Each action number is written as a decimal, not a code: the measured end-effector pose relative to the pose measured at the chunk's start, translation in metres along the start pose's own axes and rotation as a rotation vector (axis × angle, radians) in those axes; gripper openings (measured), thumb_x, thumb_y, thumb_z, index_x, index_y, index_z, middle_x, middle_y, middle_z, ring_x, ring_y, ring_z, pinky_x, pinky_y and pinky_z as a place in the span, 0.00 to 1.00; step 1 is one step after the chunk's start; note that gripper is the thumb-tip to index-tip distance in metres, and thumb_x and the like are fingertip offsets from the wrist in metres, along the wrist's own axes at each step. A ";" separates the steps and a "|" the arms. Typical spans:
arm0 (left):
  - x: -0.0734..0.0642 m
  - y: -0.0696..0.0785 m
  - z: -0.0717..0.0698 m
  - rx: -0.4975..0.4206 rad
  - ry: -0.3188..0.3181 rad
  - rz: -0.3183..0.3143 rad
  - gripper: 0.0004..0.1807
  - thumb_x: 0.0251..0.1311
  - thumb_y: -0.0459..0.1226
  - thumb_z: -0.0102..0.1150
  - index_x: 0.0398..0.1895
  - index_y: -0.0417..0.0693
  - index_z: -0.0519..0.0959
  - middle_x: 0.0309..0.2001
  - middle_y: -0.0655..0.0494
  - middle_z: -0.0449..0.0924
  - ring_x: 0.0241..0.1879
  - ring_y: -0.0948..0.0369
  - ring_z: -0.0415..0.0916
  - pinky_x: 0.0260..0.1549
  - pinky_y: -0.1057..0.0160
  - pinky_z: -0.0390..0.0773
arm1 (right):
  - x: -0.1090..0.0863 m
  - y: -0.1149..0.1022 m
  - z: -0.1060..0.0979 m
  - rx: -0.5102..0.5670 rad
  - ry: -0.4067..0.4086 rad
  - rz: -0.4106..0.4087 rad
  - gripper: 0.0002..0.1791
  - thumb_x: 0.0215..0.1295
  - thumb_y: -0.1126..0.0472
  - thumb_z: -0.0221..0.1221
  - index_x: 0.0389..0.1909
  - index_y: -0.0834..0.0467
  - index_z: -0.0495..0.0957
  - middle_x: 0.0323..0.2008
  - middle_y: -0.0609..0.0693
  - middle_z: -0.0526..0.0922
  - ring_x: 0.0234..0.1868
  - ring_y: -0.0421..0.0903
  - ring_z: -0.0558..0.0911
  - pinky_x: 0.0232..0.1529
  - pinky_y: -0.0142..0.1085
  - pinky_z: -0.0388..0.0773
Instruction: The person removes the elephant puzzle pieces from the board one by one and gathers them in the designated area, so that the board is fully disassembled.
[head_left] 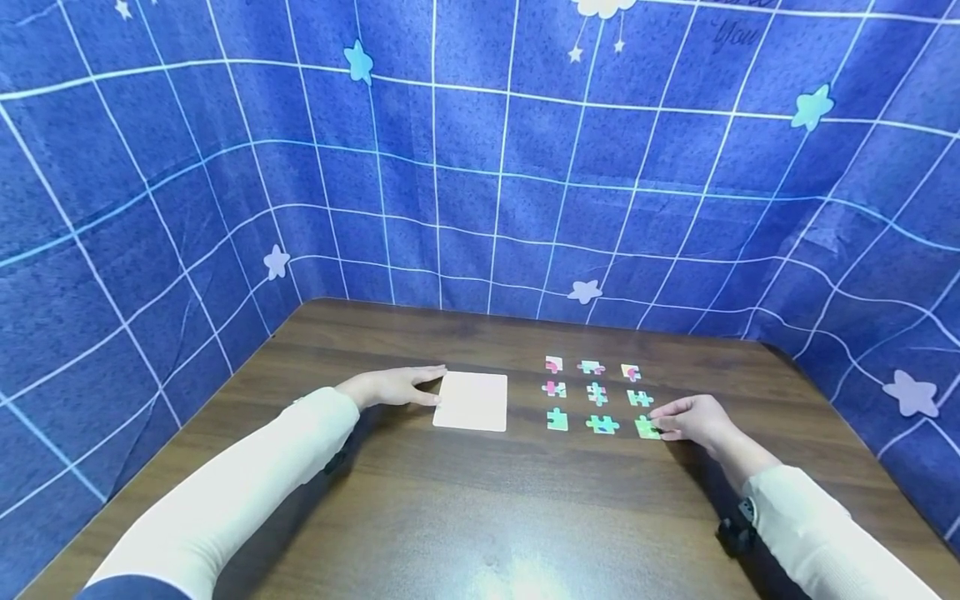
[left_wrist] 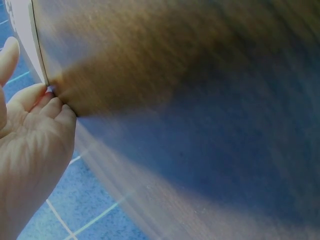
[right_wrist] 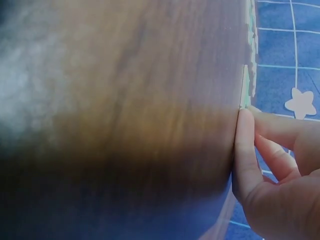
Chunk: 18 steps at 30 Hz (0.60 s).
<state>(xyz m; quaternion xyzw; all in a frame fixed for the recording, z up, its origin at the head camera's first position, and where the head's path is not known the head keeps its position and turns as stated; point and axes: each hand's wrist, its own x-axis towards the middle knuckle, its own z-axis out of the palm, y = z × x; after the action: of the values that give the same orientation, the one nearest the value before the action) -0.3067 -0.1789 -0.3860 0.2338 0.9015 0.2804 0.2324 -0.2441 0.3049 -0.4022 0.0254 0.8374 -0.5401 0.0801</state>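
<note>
A plain white square board [head_left: 471,402] lies flat on the wooden table. At its left edge is my left hand [head_left: 392,387], thumb and fingers spread, with fingertips touching the edge and upper left corner. The left wrist view shows those fingers low at the tabletop beside the board [left_wrist: 31,45]. To the right, my right hand [head_left: 699,422] pinches the right side of a green jigsaw piece [head_left: 645,427], the nearest right one of a group. In the right wrist view the thumb and a finger meet at that piece [right_wrist: 244,86]; its far side is hidden.
Several other jigsaw pieces lie apart in rows, among them a pink and white piece [head_left: 553,364], a blue-green centre piece [head_left: 597,393] and a green piece [head_left: 557,418]. A blue gridded curtain [head_left: 465,167] with stars surrounds the table [head_left: 450,492] at the back and sides.
</note>
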 end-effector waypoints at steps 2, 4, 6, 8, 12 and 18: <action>0.001 0.000 0.000 0.004 0.000 0.002 0.42 0.67 0.50 0.53 0.77 0.45 0.48 0.78 0.47 0.40 0.77 0.47 0.36 0.74 0.44 0.39 | 0.000 -0.001 0.000 0.009 -0.002 0.004 0.18 0.58 0.76 0.61 0.46 0.85 0.73 0.30 0.53 0.87 0.28 0.35 0.83 0.34 0.34 0.85; 0.001 0.001 0.000 0.004 -0.002 0.006 0.42 0.67 0.50 0.53 0.77 0.45 0.47 0.78 0.47 0.40 0.77 0.46 0.36 0.74 0.43 0.39 | 0.000 -0.002 -0.001 0.012 -0.005 0.010 0.18 0.57 0.76 0.62 0.46 0.85 0.73 0.29 0.52 0.87 0.27 0.35 0.83 0.34 0.34 0.85; 0.001 0.002 -0.001 0.003 -0.004 0.012 0.43 0.67 0.51 0.53 0.77 0.44 0.47 0.78 0.46 0.40 0.77 0.46 0.35 0.74 0.43 0.39 | 0.000 -0.003 -0.002 0.020 -0.009 0.017 0.19 0.57 0.77 0.61 0.46 0.85 0.73 0.29 0.51 0.86 0.27 0.36 0.83 0.34 0.34 0.85; 0.001 0.002 -0.001 0.002 -0.009 0.011 0.43 0.67 0.51 0.53 0.77 0.44 0.47 0.78 0.46 0.39 0.77 0.46 0.35 0.74 0.43 0.39 | 0.000 -0.003 -0.003 0.026 -0.014 0.023 0.19 0.57 0.77 0.61 0.47 0.86 0.72 0.29 0.51 0.86 0.27 0.36 0.83 0.34 0.33 0.85; 0.001 0.003 0.000 0.001 -0.011 0.018 0.42 0.69 0.51 0.51 0.77 0.43 0.46 0.78 0.46 0.39 0.77 0.46 0.34 0.74 0.44 0.38 | 0.001 -0.002 -0.005 0.047 -0.025 0.037 0.19 0.58 0.77 0.60 0.47 0.86 0.72 0.30 0.50 0.86 0.28 0.36 0.83 0.35 0.33 0.85; 0.001 0.002 0.000 0.011 -0.011 0.015 0.39 0.71 0.50 0.47 0.77 0.44 0.46 0.78 0.46 0.40 0.77 0.47 0.36 0.74 0.45 0.40 | 0.001 0.000 -0.010 0.099 -0.052 0.077 0.17 0.62 0.77 0.56 0.48 0.86 0.71 0.29 0.50 0.86 0.28 0.36 0.84 0.35 0.33 0.85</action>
<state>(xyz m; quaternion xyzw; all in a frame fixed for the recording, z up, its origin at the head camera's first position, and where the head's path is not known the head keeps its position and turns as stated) -0.3070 -0.1771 -0.3854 0.2434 0.9000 0.2757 0.2340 -0.2464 0.3144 -0.3987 0.0477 0.8055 -0.5780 0.1213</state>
